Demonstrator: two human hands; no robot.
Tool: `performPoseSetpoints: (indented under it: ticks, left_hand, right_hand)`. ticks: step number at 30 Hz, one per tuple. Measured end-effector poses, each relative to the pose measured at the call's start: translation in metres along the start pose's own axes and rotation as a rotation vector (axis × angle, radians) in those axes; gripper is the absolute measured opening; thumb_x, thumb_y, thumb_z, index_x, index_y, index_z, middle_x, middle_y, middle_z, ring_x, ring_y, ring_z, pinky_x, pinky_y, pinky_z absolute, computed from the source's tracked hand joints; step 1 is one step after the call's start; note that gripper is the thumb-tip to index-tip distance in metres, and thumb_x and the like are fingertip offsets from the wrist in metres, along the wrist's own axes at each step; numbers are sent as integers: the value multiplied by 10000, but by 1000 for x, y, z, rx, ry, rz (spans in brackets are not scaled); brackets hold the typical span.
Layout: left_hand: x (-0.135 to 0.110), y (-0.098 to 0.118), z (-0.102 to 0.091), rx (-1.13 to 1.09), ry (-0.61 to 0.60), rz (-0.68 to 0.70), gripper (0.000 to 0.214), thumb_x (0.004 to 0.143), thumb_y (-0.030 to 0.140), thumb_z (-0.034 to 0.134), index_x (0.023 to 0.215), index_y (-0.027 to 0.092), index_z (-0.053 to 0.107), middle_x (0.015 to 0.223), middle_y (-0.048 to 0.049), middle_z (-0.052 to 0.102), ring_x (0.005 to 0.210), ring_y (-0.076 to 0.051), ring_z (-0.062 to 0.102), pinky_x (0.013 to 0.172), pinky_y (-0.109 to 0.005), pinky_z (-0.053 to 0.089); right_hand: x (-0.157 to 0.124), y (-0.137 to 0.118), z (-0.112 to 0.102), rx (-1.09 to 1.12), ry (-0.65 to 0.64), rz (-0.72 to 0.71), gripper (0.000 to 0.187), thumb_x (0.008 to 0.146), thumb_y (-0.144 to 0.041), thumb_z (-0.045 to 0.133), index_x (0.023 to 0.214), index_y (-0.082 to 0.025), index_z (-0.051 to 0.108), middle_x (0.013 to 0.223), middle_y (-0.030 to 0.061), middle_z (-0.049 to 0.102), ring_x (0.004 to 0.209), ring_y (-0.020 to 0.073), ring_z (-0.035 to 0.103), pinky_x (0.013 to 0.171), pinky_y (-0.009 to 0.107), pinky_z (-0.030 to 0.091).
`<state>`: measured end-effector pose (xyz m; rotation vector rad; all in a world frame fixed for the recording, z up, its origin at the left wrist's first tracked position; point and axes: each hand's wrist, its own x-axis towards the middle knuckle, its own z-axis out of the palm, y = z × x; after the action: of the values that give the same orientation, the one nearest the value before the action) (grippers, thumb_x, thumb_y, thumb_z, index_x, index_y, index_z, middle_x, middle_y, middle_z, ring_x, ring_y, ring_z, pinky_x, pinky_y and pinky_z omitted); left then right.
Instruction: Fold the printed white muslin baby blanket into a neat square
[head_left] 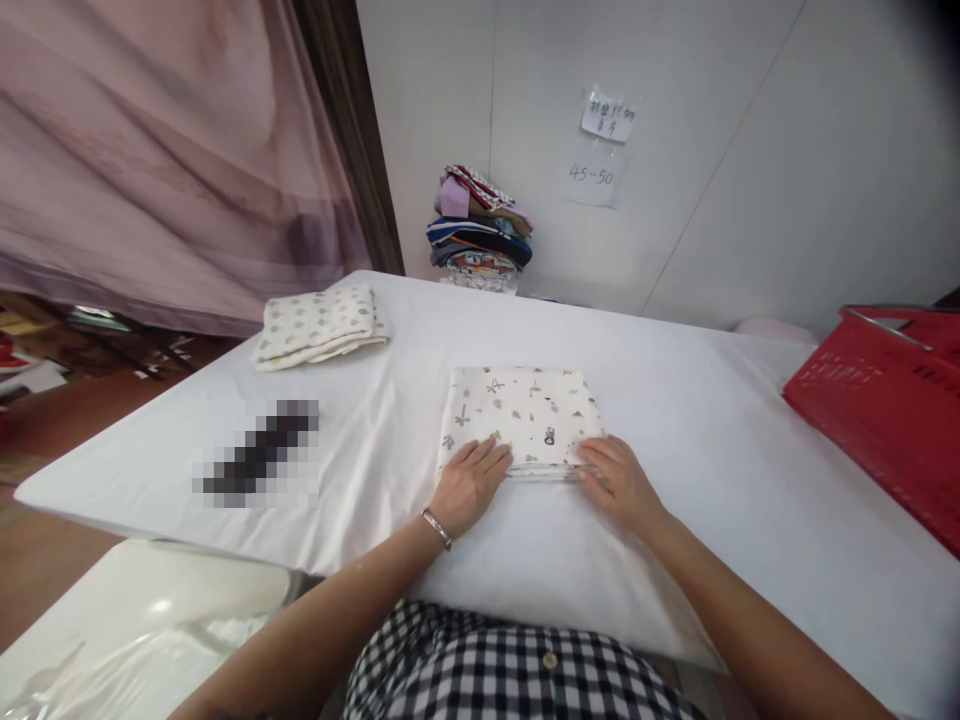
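Observation:
A folded white cloth (517, 415) with small plant and animal-like prints lies on the white-covered table in front of me. My left hand (469, 485) rests flat on its front left part, fingers stretched out and a bracelet on the wrist. At the front right corner, my right hand (619, 480) has its fingers on top and its thumb by the folded front edge, gripping the layers. Another folded cloth (322, 325), white with grey-green motifs, sits at the table's far left corner, apart from both hands.
The white table cover (675, 400) is slightly wrinkled. A red plastic basket (885, 410) stands at the right. Beyond the far edge is a stack of folded fabrics (480, 230) against the wall. A blurred-out dark object (262, 450) lies on the left. A pink curtain (172, 150) hangs behind.

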<state>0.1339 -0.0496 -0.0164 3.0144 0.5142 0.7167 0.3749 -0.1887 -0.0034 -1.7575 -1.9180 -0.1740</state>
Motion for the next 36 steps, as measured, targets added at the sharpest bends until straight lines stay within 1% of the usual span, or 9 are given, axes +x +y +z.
performPoseSetpoints:
  ticks: [3,6,9,12,18,24,28,31,36]
  left_hand:
    - [15,4,-10,-34,-73,-55,249,910,280,382,950,192,612,1030,-53,658,1026,-181,575,844,-340,465]
    - [31,0,-17,-2,-118,-160,282,906,314,376,836,175,612,942,-69,667,917,-183,601,773,-329,484]
    - [35,-13,-11,100,-57,-273,314,869,379,430,1034,166,592,1222,-132,560,1153,-277,477,917,-471,405]
    - [27,-23,0,121,-92,-410,519,848,475,414,1258,163,466,1390,-152,391,1288,-325,315,975,-582,304]
    - [23,-24,1,28,-298,-556,607,850,517,332,1365,195,337,1482,-65,225,1372,-244,129,1065,-539,181]
    - [50,-36,-17,-109,-464,-661,605,803,574,376,1308,244,413,1473,-43,261,1361,-255,165,1067,-550,147]
    - [62,-44,-10,-12,-375,-713,667,816,606,310,1344,202,372,1497,-67,177,1373,-276,93,1072,-564,74]
    - [59,-51,2,-56,-394,-740,717,814,633,273,1400,220,267,1514,-40,90,1376,-289,55,1052,-571,156]
    - [52,-57,9,-93,-393,-742,720,805,644,290,1403,244,255,1516,-23,79,1372,-295,83,1037,-553,220]
  right_hand:
    - [29,-15,8,24,-11,-2,333,897,-324,411,1167,-177,539,1239,128,533,1197,245,435,1014,495,312]
    - [49,-25,27,-8,-135,45,463,909,-427,349,1279,-172,460,1380,141,401,1311,268,292,1030,517,276]
    - [52,-28,48,-60,-265,79,558,900,-517,295,1333,-186,411,1430,136,324,1339,277,231,1042,541,228]
    - [47,-27,57,-73,-342,102,591,898,-545,247,1365,-205,369,1463,97,263,1363,256,160,1075,522,152]
    - [64,-21,42,72,-551,303,626,886,-567,199,1394,-221,321,1499,46,144,1379,221,72,1102,446,90]
    - [112,12,34,-55,-301,432,610,896,-503,238,1395,-159,309,1508,85,97,1381,229,26,1098,428,70]
    - [121,34,54,-156,-325,541,655,885,-514,268,1405,-117,268,1504,118,96,1376,263,34,1087,454,66]
    - [115,42,70,-164,-359,582,662,887,-514,248,1415,-114,238,1506,111,91,1375,258,26,1084,461,55]
    - [113,45,75,-65,-306,591,651,873,-515,312,1403,-139,273,1507,88,96,1379,233,-4,1091,453,11]
